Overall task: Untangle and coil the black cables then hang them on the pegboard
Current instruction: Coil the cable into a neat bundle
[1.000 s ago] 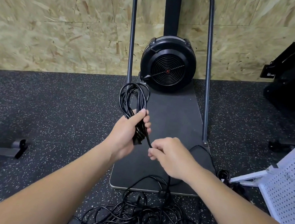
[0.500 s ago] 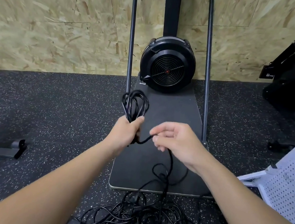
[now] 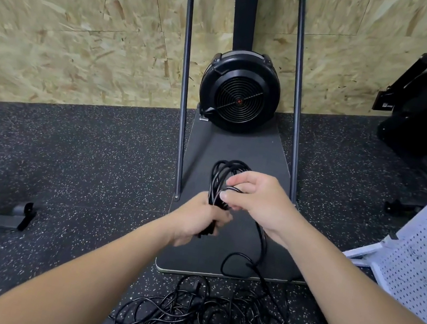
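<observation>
Left hand [image 3: 197, 220] fisted round coil [image 3: 221, 183] base, right hand [image 3: 258, 201] pinching feed strand at coil top, rest of cable [image 3: 206, 323] tangled on floor [image 3: 77, 166] below; limp, light, snag-prone, best pinched close to coil, pegboard [image 3: 426, 256] at right.

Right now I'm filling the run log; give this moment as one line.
left hand grips coil | right hand wraps cable | tangle on floor
</observation>
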`<state>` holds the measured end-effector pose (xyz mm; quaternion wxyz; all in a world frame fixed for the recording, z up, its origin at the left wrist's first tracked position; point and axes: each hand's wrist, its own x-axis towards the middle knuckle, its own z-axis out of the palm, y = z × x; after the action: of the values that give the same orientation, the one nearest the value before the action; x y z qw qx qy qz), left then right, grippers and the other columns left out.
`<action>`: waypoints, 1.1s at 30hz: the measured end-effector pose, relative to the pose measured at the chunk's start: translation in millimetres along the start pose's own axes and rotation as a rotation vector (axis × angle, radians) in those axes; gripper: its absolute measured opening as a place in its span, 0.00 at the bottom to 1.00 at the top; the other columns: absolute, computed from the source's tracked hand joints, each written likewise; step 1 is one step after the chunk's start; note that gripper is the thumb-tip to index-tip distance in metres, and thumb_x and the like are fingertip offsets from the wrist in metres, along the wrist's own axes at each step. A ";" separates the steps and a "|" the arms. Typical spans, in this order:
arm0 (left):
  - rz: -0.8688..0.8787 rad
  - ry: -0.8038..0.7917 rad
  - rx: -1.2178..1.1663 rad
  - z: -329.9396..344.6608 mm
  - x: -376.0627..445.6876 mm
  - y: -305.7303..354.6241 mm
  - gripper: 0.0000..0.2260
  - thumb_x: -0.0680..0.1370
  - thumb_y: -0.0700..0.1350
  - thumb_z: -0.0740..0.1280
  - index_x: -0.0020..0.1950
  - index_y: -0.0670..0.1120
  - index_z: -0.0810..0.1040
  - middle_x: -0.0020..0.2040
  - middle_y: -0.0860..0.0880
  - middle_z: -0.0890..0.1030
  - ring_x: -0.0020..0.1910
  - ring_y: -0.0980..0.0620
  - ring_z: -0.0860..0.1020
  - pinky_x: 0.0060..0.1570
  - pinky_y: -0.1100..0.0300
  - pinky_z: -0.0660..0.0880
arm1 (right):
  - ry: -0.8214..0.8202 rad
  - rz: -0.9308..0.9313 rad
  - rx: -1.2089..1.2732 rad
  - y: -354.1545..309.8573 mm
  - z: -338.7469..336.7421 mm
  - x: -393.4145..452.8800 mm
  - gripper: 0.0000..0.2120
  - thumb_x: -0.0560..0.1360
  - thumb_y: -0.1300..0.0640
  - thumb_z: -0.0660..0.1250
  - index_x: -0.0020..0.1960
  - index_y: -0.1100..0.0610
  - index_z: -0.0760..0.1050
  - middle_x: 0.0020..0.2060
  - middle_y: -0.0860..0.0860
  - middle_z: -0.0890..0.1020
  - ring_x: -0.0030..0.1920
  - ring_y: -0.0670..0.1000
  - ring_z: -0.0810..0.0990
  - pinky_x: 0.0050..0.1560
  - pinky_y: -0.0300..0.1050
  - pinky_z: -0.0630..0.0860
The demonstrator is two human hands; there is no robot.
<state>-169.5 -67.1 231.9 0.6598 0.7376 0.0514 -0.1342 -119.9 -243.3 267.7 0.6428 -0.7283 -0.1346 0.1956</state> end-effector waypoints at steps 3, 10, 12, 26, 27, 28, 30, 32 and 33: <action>-0.001 0.073 -0.126 -7.3 4.8 0.5 0.08 0.80 0.34 0.68 0.50 0.46 0.83 0.39 0.48 0.73 0.35 0.52 0.70 0.34 0.60 0.70 | -0.006 0.061 -0.186 12.3 -12.8 -0.1 0.12 0.73 0.60 0.82 0.54 0.57 0.85 0.44 0.53 0.90 0.43 0.53 0.87 0.51 0.46 0.81; 0.046 0.144 -0.332 -17.8 7.7 9.5 0.03 0.85 0.37 0.68 0.55 0.42 0.82 0.39 0.48 0.71 0.34 0.52 0.68 0.33 0.61 0.68 | 0.137 0.087 -0.274 28.3 -20.8 2.5 0.07 0.78 0.59 0.80 0.50 0.61 0.84 0.38 0.56 0.89 0.39 0.55 0.90 0.45 0.60 0.85; 0.091 0.160 -0.250 -22.1 7.9 7.0 0.09 0.85 0.41 0.70 0.45 0.48 0.79 0.38 0.47 0.71 0.34 0.51 0.68 0.35 0.60 0.69 | 0.110 0.031 -0.186 15.7 -16.9 1.2 0.06 0.80 0.61 0.77 0.52 0.63 0.83 0.40 0.59 0.89 0.41 0.58 0.91 0.49 0.61 0.87; 0.072 -0.065 0.075 20.7 -11.4 4.5 0.14 0.87 0.52 0.69 0.49 0.43 0.83 0.50 0.46 0.88 0.40 0.57 0.79 0.41 0.60 0.75 | 0.257 0.032 0.348 -16.8 -17.5 9.3 0.07 0.79 0.59 0.79 0.50 0.61 0.83 0.37 0.53 0.78 0.29 0.46 0.66 0.29 0.42 0.58; 0.075 -0.056 0.077 19.1 -12.1 5.2 0.14 0.86 0.52 0.70 0.51 0.43 0.85 0.49 0.48 0.88 0.39 0.58 0.79 0.40 0.60 0.75 | 0.241 0.054 0.288 -17.6 -20.0 8.5 0.07 0.77 0.59 0.79 0.48 0.60 0.83 0.36 0.53 0.78 0.29 0.46 0.66 0.29 0.43 0.57; 0.069 -0.050 0.069 16.5 -12.3 5.0 0.12 0.86 0.52 0.71 0.51 0.45 0.88 0.50 0.46 0.88 0.38 0.57 0.78 0.38 0.62 0.74 | 0.234 0.080 0.241 -18.5 -22.4 8.1 0.06 0.76 0.60 0.80 0.45 0.59 0.83 0.36 0.53 0.78 0.29 0.46 0.66 0.30 0.44 0.56; 0.050 -0.049 0.049 10.9 -12.2 4.7 0.10 0.84 0.54 0.73 0.47 0.52 0.90 0.56 0.39 0.87 0.37 0.55 0.76 0.36 0.64 0.71 | 0.238 0.112 0.212 -20.4 -27.1 8.1 0.06 0.74 0.61 0.79 0.42 0.57 0.82 0.34 0.52 0.76 0.29 0.46 0.66 0.31 0.45 0.56; 0.023 -0.030 0.006 5.8 -8.1 0.9 0.09 0.83 0.54 0.74 0.49 0.49 0.88 0.51 0.41 0.86 0.38 0.53 0.74 0.37 0.61 0.70 | 0.254 0.120 0.222 -21.8 -33.8 8.2 0.05 0.74 0.62 0.77 0.41 0.57 0.82 0.33 0.51 0.75 0.29 0.46 0.66 0.32 0.45 0.57; 0.012 -0.015 -0.030 3.5 -5.3 -1.4 0.10 0.84 0.53 0.74 0.50 0.48 0.85 0.48 0.44 0.85 0.38 0.52 0.73 0.38 0.60 0.71 | 0.267 0.110 0.185 -22.5 -37.0 7.3 0.03 0.74 0.61 0.76 0.42 0.57 0.84 0.32 0.50 0.76 0.30 0.47 0.68 0.31 0.44 0.59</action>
<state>-175.4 -69.9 231.6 0.6719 0.7269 0.0441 -0.1352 -95.2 -269.7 292.7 0.7077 -0.6917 0.0107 0.1435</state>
